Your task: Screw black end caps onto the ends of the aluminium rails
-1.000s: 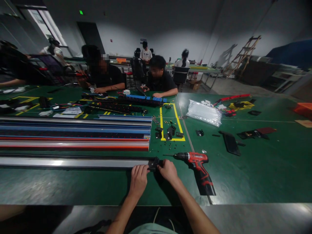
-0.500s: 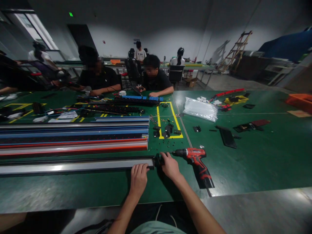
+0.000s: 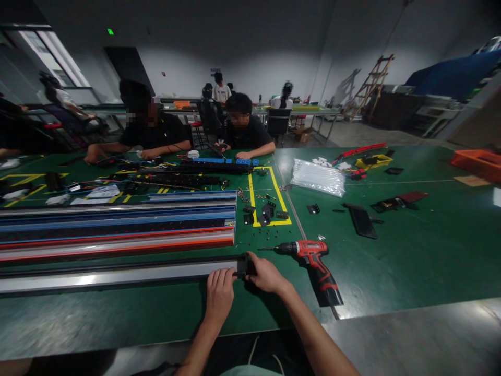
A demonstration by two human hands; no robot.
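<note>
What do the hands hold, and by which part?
Left hand: the long rail, near its right end. Right hand: the black end piece, outer side.

An orange bin [image 3: 475, 171] sits far right, and a wooden ladder [image 3: 374, 82] stands behind.

The drill [image 3: 313, 248] lies on the table [image 3: 410, 261]. Left of the drill lies the profile [image 3: 117, 275]; behind the drill to the left, the rails [image 3: 195, 239] and brackets [image 3: 268, 210]; straight behind it, the bag [image 3: 319, 178]; behind it to the right, the bin [image 3: 472, 168].

Wooden ladder [image 3: 377, 72] near grey wall [image 3: 254, 57]
</note>
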